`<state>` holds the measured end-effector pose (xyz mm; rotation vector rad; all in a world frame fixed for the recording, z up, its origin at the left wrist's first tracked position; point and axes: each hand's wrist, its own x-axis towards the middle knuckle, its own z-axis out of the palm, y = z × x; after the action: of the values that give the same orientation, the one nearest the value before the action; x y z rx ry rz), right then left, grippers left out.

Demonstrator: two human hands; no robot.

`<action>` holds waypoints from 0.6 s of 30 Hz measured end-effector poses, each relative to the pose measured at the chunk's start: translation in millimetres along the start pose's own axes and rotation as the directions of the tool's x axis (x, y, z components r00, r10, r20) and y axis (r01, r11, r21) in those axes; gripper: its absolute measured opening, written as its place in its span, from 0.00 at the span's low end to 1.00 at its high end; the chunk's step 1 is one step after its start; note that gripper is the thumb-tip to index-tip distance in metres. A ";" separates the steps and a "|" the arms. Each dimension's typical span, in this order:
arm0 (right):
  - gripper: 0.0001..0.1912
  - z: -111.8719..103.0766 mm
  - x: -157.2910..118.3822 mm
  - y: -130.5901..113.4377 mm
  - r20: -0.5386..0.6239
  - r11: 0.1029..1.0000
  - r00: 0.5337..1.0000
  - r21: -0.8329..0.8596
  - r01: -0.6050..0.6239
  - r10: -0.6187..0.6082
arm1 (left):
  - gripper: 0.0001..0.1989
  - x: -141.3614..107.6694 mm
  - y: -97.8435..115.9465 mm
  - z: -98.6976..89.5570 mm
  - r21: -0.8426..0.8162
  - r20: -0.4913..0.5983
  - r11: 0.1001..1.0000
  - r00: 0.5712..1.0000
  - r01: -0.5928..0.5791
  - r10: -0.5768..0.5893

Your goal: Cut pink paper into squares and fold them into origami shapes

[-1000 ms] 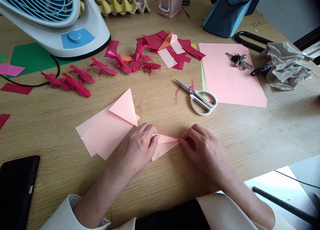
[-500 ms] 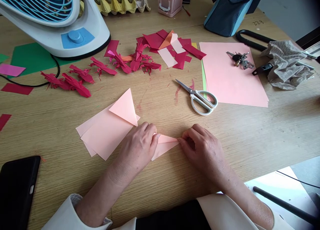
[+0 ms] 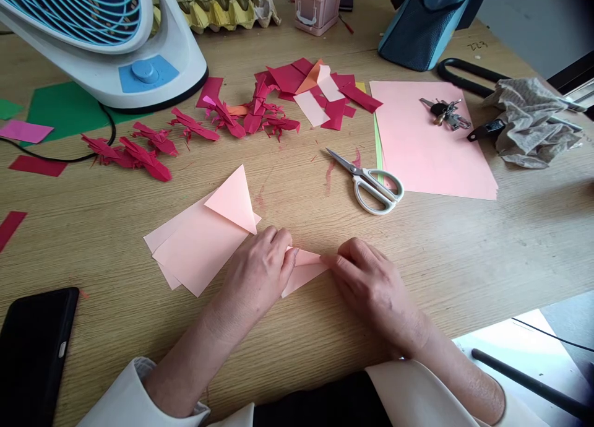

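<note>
A small folded piece of pink paper (image 3: 304, 271) lies on the table between my hands, narrowing to a point at its right. My left hand (image 3: 264, 260) is closed on its left part, thumb and fingers pinching it. At the pointed end my right hand (image 3: 371, 278) is closed, its fingertips hiding the tip of the paper. Left of my left hand, several pink paper rectangles (image 3: 195, 254) overlap, with a folded pink triangle (image 3: 234, 201) on their upper end. White-handled scissors (image 3: 369, 182) lie beyond my right hand, blades pointing up and left.
Several folded red paper figures (image 3: 146, 158) run across the back left, near red paper scraps (image 3: 334, 111). A white fan (image 3: 153, 49) stands behind them. Keys (image 3: 445, 112) rest on stacked pink sheets (image 3: 427, 161). A black phone (image 3: 37, 353) lies at the left edge.
My right hand's fingers have shifted slightly left over the paper's pointed end and now cover more of it. My left hand keeps its hold on the paper.
</note>
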<state>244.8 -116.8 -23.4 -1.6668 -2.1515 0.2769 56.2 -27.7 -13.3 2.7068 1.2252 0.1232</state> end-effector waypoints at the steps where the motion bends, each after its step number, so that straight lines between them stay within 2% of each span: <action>1: 0.12 -0.4 -1.2 -0.3 0.014 0.998 0.998 -0.004 0.056 -0.056 | 0.06 -0.4 -0.2 0.5 -0.001 -0.003 1.000 1.000 0.001 -0.001; 3: 0.15 -0.8 -3.4 -0.8 0.057 0.991 0.990 -0.029 0.134 -0.132 | 0.06 -0.9 -0.3 1.2 -0.005 -0.008 1.000 1.000 0.000 0.000; 7: 0.19 1.5 -7.0 -0.8 0.126 0.985 0.982 -0.074 0.154 -0.144 | 0.06 -0.5 0.2 2.0 -0.007 -0.008 1.000 1.000 0.000 0.000; 18: 0.20 5.7 -8.1 1.4 0.107 0.988 0.986 -0.064 0.139 -0.131 | 0.04 -5.2 -2.8 5.7 -0.158 -0.090 0.986 0.994 0.044 -0.059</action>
<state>245.2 -123.7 -30.6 -1.5662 -2.3642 0.2533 51.6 -30.4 -19.4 2.5591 1.2531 0.3305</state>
